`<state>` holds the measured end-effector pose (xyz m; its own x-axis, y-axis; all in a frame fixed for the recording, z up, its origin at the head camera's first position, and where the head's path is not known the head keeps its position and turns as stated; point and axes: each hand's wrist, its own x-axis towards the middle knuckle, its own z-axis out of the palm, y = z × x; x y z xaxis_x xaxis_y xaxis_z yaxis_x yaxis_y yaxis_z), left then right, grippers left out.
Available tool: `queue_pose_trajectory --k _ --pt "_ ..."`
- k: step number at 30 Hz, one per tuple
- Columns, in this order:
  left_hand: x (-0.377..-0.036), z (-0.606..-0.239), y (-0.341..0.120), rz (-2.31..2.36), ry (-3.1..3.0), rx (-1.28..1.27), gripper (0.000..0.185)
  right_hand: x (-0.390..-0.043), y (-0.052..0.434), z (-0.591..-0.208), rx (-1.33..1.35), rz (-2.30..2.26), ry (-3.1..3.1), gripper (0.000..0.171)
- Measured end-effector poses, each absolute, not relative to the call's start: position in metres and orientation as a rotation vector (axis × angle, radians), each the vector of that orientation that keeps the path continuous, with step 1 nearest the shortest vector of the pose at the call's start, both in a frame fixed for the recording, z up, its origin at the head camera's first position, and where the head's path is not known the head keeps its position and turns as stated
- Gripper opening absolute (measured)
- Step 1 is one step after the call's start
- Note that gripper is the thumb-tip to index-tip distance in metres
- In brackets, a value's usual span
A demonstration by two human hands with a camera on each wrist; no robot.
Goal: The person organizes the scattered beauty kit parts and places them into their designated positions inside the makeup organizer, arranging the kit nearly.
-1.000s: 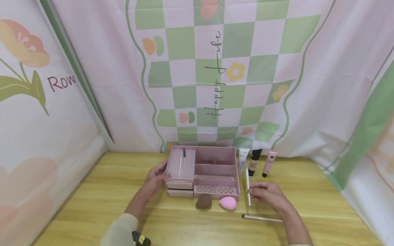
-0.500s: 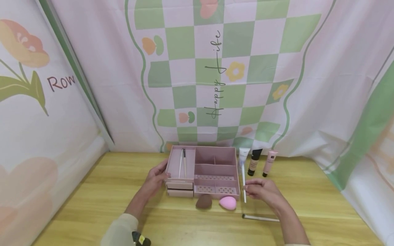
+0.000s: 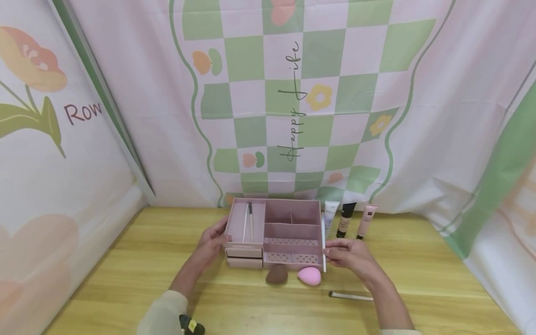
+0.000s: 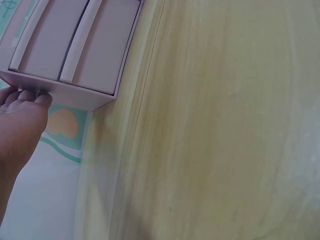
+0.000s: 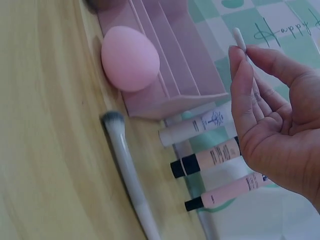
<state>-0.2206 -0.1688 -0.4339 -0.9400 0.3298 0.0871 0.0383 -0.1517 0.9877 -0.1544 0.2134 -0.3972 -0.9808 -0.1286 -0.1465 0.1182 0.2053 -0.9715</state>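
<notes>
A pink desktop organizer with compartments and two front drawers stands on the table. My left hand rests against its left side, fingers touching the wall. At the organizer's right edge, my right hand pinches a slim white makeup brush between thumb and fingertips, holding it upright-looking beside the wall. The right wrist view shows only the white end of this brush; its bristles cannot be made out. Two makeup brushes lie in the upper left tray.
A brown makeup sponge and a pink makeup sponge sit before the organizer. Another brush lies on the table near the right forearm. A white tube, a black-topped tube and a pink tube stand to the right.
My right hand has moved left with the white makeup brush, from beside the tubes to the organizer's right edge. The left hand has stayed in place.
</notes>
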Motion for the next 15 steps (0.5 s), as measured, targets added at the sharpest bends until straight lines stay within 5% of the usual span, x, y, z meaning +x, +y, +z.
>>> queue_pose_trajectory --k 15 --pt "-0.221 -0.435 -0.169 2.194 1.913 0.424 0.072 -0.159 0.193 -0.390 -0.094 -1.900 2.236 0.046"
